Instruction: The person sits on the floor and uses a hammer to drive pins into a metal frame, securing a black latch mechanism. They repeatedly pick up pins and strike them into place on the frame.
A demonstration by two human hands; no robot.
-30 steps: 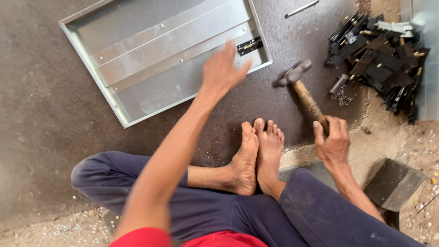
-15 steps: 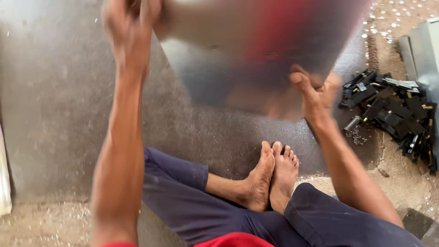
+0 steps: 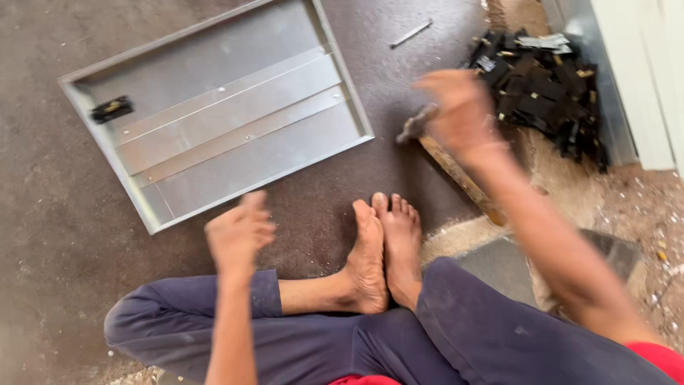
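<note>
A shallow grey metal tray [image 3: 214, 117] lies flat on the dark floor ahead of my crossed legs and bare feet. A small black part [image 3: 112, 109] sits at the tray's far left corner. My left hand [image 3: 239, 232] hovers just off the tray's near edge with its fingers curled and nothing in it. My right hand [image 3: 459, 107] is blurred by motion, in the air above the head of a wooden-handled hammer [image 3: 459, 175] that lies on the floor to the right of my feet. Whether it touches the hammer I cannot tell.
A pile of several black metal parts [image 3: 548, 85] lies at the back right against a pale wall panel [image 3: 641, 78]. A thin metal rod [image 3: 411, 33] rests on the floor behind the tray. A dark flat slab [image 3: 499, 267] lies beside my right knee, on sandy ground.
The tray was lifted and turned in both hands half a second ago; now it lies on the floor with the black part on its left side, and both hands are off it.
</note>
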